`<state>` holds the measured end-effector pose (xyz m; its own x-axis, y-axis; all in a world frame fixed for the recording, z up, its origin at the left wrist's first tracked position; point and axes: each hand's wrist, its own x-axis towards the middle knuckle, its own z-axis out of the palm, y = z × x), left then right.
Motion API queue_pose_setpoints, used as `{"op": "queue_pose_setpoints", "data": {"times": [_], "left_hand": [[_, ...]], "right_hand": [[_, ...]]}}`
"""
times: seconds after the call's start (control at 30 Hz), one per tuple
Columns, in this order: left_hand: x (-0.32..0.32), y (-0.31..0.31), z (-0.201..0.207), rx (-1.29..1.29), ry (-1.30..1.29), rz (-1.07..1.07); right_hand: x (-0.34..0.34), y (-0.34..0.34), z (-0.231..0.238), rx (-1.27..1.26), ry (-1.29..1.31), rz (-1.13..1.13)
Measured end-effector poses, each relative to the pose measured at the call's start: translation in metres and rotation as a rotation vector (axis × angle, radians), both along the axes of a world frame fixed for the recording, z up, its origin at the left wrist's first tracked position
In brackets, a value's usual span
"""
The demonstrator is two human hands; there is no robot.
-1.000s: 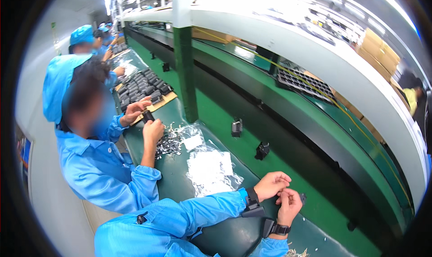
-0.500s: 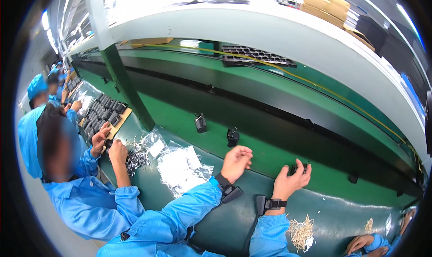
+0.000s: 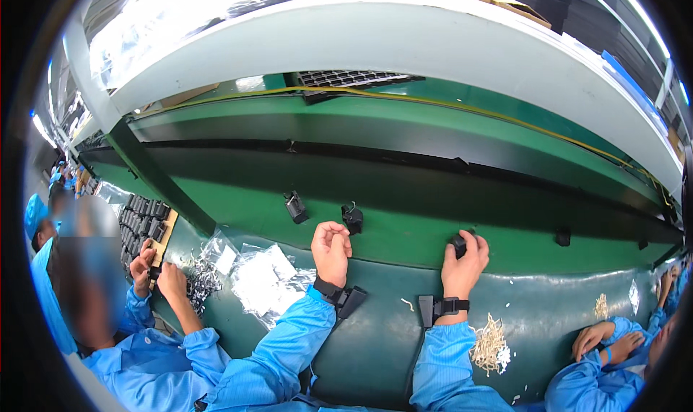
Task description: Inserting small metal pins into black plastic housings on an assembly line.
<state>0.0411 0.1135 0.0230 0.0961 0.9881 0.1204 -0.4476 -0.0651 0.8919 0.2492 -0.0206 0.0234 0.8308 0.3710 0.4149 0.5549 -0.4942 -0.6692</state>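
My right hand [image 3: 464, 262] is closed around a small black plastic part [image 3: 459, 245] over the green surface [image 3: 404, 242]. The fingers hide much of that part. My left hand [image 3: 332, 253] has its fingers loosely curled, with nothing visible in them. Just beyond its fingertips sits a black part with a rounded side [image 3: 352, 218]. To the left of that lies another black boxy part [image 3: 295, 207]. Both of my wrists wear black straps with a block attached.
Clear plastic bags with white sheets [image 3: 268, 278] lie left of my arms. Cream strips [image 3: 490, 345] are heaped at right. A co-worker's hands [image 3: 162, 275] work at left beside a board of black parts [image 3: 144, 224]. A green post [image 3: 162, 181] and white shelf [image 3: 404, 40] stand ahead.
My view has turned, so the scene has shifted left. My right hand has moved farther in with the black part still held. My left hand's fingers are more curled, closer to the rounded part.
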Motion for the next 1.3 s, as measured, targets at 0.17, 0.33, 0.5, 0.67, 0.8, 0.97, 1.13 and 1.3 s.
{"op": "queue_pose_setpoints", "data": {"times": [0.17,0.33,0.5,0.67,0.8,0.97,1.13,1.3], "left_hand": [[0.003,-0.013,0.012,0.053,0.119,-0.242],[0.005,-0.029,0.043,0.125,0.121,-0.349],[-0.005,-0.029,0.052,0.201,0.157,-0.603],[-0.007,-0.035,0.068,0.223,0.082,-0.616],[-0.015,-0.033,0.074,0.443,0.235,-0.570],[-0.015,-0.031,0.082,0.831,0.407,-0.516],[-0.018,-0.048,0.100,0.660,0.431,-0.453],[-0.029,-0.048,0.114,0.576,0.369,-0.562]], "right_hand": [[-0.014,0.013,0.013,0.496,0.575,0.443],[-0.034,0.014,0.032,0.759,1.252,1.021],[-0.043,0.016,0.035,0.699,1.356,0.998],[-0.044,0.012,0.052,0.572,1.257,0.877],[-0.052,0.009,0.069,0.467,1.201,0.772],[-0.056,0.001,0.090,0.226,1.198,0.674],[-0.050,-0.009,0.096,0.024,1.185,0.662],[-0.050,-0.006,0.097,0.078,1.147,0.766]]}}
